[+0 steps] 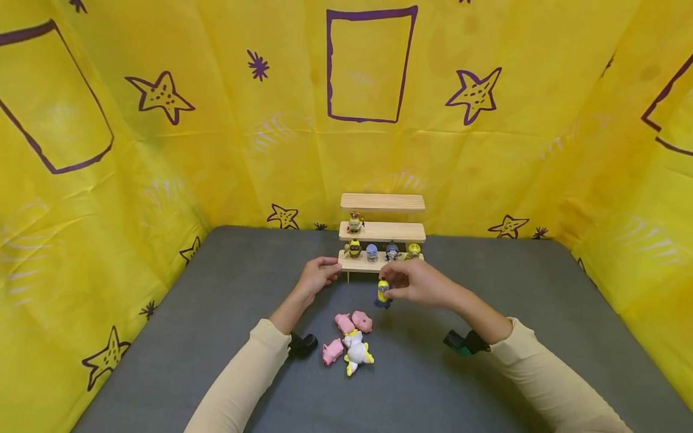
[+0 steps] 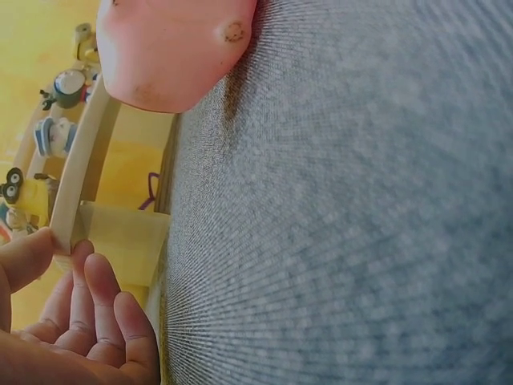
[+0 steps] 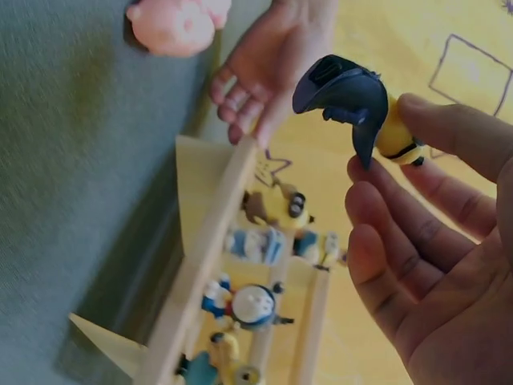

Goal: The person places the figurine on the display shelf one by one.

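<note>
A three-step wooden shelf (image 1: 382, 231) stands at the back of the grey table. Several small figures (image 1: 382, 250) line its lowest step, and one figure (image 1: 354, 222) stands on the middle step. My right hand (image 1: 415, 284) pinches a yellow minion figure (image 1: 383, 293) with blue trousers, just in front of the shelf; the same minion figure (image 3: 370, 117) shows in the right wrist view. My left hand (image 1: 318, 273) holds the left end of the lowest step (image 2: 70, 196) with thumb and fingers.
Three pink pig toys (image 1: 346, 334) and a white unicorn toy (image 1: 357, 353) lie on the grey tabletop (image 1: 487, 337) between my forearms. Yellow cloth walls (image 1: 162, 150) with purple stars enclose the table on three sides.
</note>
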The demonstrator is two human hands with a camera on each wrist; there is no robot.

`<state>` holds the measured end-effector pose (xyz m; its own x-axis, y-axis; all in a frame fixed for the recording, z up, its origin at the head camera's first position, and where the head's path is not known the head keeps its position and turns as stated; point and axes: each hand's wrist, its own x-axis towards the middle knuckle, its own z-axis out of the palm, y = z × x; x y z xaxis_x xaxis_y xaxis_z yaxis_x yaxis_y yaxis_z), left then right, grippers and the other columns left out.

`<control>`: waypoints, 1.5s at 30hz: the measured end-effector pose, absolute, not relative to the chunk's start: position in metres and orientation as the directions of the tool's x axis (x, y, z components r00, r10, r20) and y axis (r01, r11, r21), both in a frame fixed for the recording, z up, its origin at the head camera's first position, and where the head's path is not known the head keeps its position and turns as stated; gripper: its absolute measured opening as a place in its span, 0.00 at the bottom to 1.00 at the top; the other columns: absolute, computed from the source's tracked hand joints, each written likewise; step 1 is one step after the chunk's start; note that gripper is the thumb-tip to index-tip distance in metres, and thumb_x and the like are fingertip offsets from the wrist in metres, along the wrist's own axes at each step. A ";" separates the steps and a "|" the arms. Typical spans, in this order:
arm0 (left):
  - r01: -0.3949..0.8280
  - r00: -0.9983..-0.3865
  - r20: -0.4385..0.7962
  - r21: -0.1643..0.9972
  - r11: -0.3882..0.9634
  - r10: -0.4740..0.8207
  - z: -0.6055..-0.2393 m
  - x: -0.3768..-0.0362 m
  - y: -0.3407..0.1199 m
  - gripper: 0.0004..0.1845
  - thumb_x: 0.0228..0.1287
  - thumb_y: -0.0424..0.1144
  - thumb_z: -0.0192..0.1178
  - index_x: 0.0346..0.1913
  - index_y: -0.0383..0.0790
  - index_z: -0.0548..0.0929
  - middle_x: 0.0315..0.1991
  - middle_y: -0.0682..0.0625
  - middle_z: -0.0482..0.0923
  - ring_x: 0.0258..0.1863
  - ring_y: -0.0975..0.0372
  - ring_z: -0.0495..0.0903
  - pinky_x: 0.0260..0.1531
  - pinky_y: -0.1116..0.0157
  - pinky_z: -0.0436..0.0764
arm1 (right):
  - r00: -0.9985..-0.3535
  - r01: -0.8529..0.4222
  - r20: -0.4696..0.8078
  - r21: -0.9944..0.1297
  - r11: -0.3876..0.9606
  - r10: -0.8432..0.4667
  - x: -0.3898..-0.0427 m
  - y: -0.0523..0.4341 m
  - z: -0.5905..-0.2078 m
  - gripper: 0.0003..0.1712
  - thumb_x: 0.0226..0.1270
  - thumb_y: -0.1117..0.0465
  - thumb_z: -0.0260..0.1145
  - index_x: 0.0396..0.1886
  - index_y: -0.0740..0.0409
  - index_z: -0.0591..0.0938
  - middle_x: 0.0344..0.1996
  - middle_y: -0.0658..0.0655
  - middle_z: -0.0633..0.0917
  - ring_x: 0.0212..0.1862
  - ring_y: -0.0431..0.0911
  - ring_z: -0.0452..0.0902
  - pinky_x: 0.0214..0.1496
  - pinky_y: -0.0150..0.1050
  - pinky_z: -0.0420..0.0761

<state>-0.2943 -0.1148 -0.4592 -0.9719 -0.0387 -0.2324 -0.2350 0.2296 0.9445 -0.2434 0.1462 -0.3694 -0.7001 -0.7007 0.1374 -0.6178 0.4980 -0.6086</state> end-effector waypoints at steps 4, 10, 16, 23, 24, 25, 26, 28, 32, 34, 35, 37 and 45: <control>-0.240 -0.970 -0.238 0.941 0.238 -0.039 -0.459 -0.295 -0.115 0.17 0.67 0.40 0.61 0.55 0.37 0.80 0.43 0.43 0.84 0.36 0.60 0.81 0.37 0.66 0.78 | -0.681 -0.652 0.164 -0.579 0.489 -0.714 -0.251 0.147 -0.362 0.15 0.60 0.59 0.72 0.45 0.57 0.82 0.32 0.49 0.87 0.33 0.36 0.80 0.38 0.32 0.80; -0.246 -0.969 -0.243 0.940 0.236 -0.045 -0.460 -0.296 -0.114 0.17 0.67 0.40 0.62 0.55 0.37 0.81 0.43 0.44 0.84 0.35 0.61 0.81 0.37 0.66 0.77 | -0.666 -0.691 0.168 -0.508 0.515 -0.727 -0.263 0.147 -0.351 0.15 0.61 0.58 0.71 0.47 0.55 0.83 0.33 0.48 0.87 0.34 0.37 0.77 0.35 0.32 0.77; -0.249 -0.968 -0.245 0.941 0.231 -0.046 -0.459 -0.296 -0.115 0.17 0.67 0.41 0.62 0.56 0.37 0.80 0.43 0.44 0.84 0.36 0.60 0.81 0.38 0.66 0.78 | -0.679 -0.679 0.163 -0.510 0.528 -0.716 -0.274 0.147 -0.341 0.17 0.61 0.59 0.72 0.48 0.58 0.83 0.33 0.50 0.87 0.34 0.40 0.78 0.36 0.34 0.77; -0.249 -0.968 -0.245 0.939 0.236 -0.044 -0.458 -0.296 -0.116 0.17 0.67 0.41 0.62 0.56 0.37 0.80 0.43 0.44 0.85 0.36 0.61 0.81 0.37 0.67 0.77 | -0.693 -0.678 0.192 -0.501 0.538 -0.695 -0.288 0.147 -0.332 0.18 0.60 0.61 0.71 0.48 0.62 0.81 0.33 0.55 0.88 0.34 0.43 0.80 0.35 0.36 0.78; -0.248 -0.969 -0.245 0.940 0.233 -0.045 -0.459 -0.296 -0.116 0.17 0.67 0.41 0.62 0.56 0.37 0.80 0.43 0.44 0.85 0.35 0.61 0.81 0.37 0.67 0.77 | -0.696 -0.677 0.197 -0.499 0.541 -0.690 -0.290 0.146 -0.331 0.17 0.60 0.61 0.71 0.48 0.62 0.81 0.33 0.55 0.88 0.33 0.43 0.80 0.35 0.36 0.78; -0.247 -0.969 -0.243 0.941 0.233 -0.045 -0.460 -0.297 -0.116 0.17 0.67 0.40 0.62 0.56 0.37 0.80 0.43 0.44 0.85 0.35 0.61 0.81 0.36 0.67 0.77 | -0.698 -0.677 0.201 -0.495 0.544 -0.687 -0.293 0.146 -0.330 0.17 0.61 0.62 0.71 0.48 0.62 0.81 0.32 0.56 0.87 0.33 0.44 0.80 0.34 0.36 0.78; -0.245 -0.969 -0.241 0.941 0.232 -0.045 -0.461 -0.298 -0.116 0.17 0.67 0.40 0.62 0.56 0.37 0.80 0.43 0.44 0.85 0.35 0.62 0.81 0.36 0.67 0.77 | -0.700 -0.679 0.207 -0.490 0.547 -0.684 -0.295 0.146 -0.330 0.17 0.61 0.62 0.71 0.48 0.62 0.81 0.32 0.56 0.87 0.33 0.44 0.80 0.34 0.36 0.78; -0.242 -0.970 -0.238 0.943 0.230 -0.046 -0.462 -0.298 -0.116 0.17 0.67 0.40 0.61 0.55 0.36 0.80 0.43 0.44 0.85 0.35 0.62 0.81 0.37 0.66 0.78 | -0.699 -0.686 0.223 -0.474 0.552 -0.679 -0.299 0.145 -0.328 0.17 0.61 0.62 0.71 0.48 0.62 0.81 0.32 0.56 0.87 0.33 0.45 0.80 0.33 0.36 0.78; -0.235 -0.972 -0.232 0.946 0.224 -0.040 -0.463 -0.297 -0.116 0.17 0.67 0.40 0.61 0.55 0.36 0.80 0.43 0.43 0.85 0.35 0.61 0.82 0.38 0.65 0.78 | -0.702 -0.694 0.260 -0.458 0.556 -0.663 -0.306 0.145 -0.328 0.18 0.61 0.62 0.71 0.49 0.64 0.81 0.33 0.58 0.88 0.34 0.46 0.81 0.34 0.38 0.79; -0.230 -0.973 -0.228 0.948 0.222 -0.035 -0.463 -0.296 -0.116 0.17 0.67 0.41 0.62 0.54 0.36 0.81 0.42 0.44 0.85 0.36 0.61 0.82 0.39 0.65 0.79 | -0.707 -0.692 0.272 -0.454 0.561 -0.652 -0.309 0.144 -0.327 0.18 0.61 0.62 0.71 0.49 0.64 0.82 0.33 0.58 0.87 0.35 0.48 0.81 0.34 0.39 0.79; -0.221 -0.975 -0.220 0.949 0.225 -0.031 -0.462 -0.295 -0.116 0.17 0.67 0.41 0.62 0.54 0.36 0.81 0.41 0.44 0.85 0.35 0.61 0.82 0.37 0.65 0.79 | -0.710 -0.691 0.278 -0.451 0.565 -0.647 -0.310 0.144 -0.327 0.18 0.61 0.62 0.71 0.50 0.64 0.82 0.33 0.59 0.87 0.35 0.48 0.81 0.35 0.39 0.79; -0.217 -0.976 -0.216 0.950 0.224 -0.029 -0.460 -0.293 -0.116 0.17 0.66 0.41 0.62 0.54 0.36 0.81 0.39 0.45 0.85 0.34 0.61 0.81 0.37 0.65 0.78 | -0.718 -0.685 0.282 -0.446 0.576 -0.636 -0.313 0.143 -0.326 0.18 0.61 0.62 0.71 0.50 0.64 0.82 0.34 0.59 0.87 0.36 0.49 0.81 0.35 0.40 0.78; -0.250 -0.968 -0.246 0.942 0.222 -0.046 -0.461 -0.296 -0.115 0.17 0.67 0.40 0.61 0.55 0.36 0.80 0.43 0.43 0.85 0.36 0.60 0.81 0.38 0.66 0.78 | -0.762 -0.644 0.319 -0.462 0.609 -0.564 -0.325 0.139 -0.327 0.19 0.62 0.63 0.70 0.51 0.64 0.81 0.38 0.63 0.86 0.40 0.53 0.81 0.43 0.47 0.80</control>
<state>-0.2960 -0.1154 -0.4608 -0.9681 -0.0464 -0.2461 -0.2502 0.2223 0.9423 -0.3248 0.1388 -0.3274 -0.7620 -0.5637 0.3188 -0.6442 0.6094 -0.4622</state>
